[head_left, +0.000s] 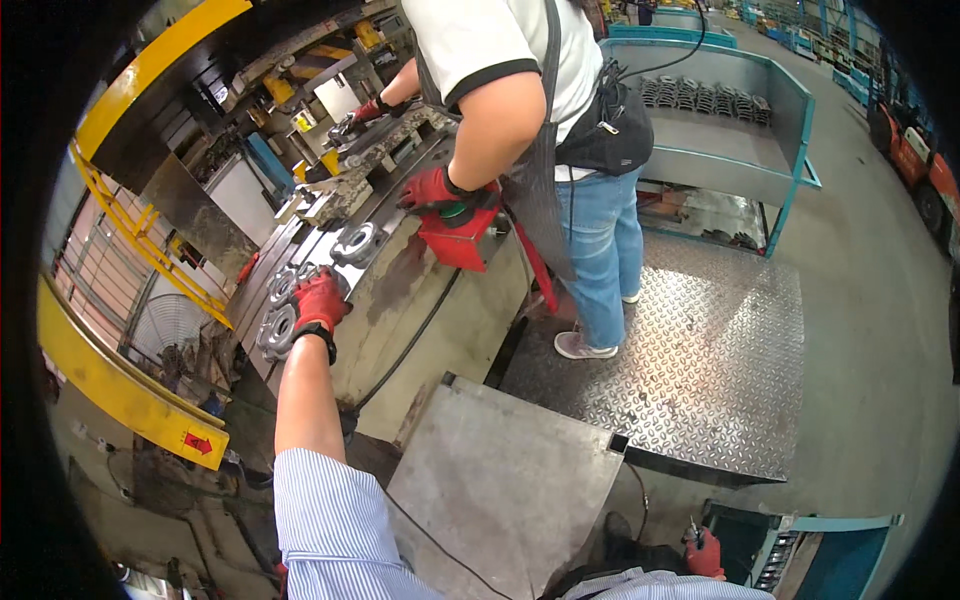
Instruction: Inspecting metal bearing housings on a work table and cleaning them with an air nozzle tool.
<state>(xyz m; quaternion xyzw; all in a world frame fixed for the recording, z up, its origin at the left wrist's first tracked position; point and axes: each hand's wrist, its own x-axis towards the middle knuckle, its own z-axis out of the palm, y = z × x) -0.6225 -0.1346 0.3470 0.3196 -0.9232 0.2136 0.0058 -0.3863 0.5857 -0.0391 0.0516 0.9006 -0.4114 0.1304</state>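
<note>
My left hand (319, 299), in a red glove with a dark wristband, reaches to the edge of the press bed. Its fingers curl over a grey ring-shaped metal part (338, 281), mostly hidden under the glove. Beside it are more such parts: one (277, 330) close to the wrist, another (357, 243) farther along the edge. Low at the right, my red-gloved right hand (704, 556) is closed round a small tool with a slim metal tip (692, 531); the rest of the tool is hidden.
A co-worker (540, 120) stands ahead, one red-gloved hand at a red control box (460, 237), the other at the die. Nearby are a grey metal table (500, 470), a tread-plate platform (700, 350), a yellow guard (130, 390), a teal-framed bin (720, 140) and a teal rack (850, 525).
</note>
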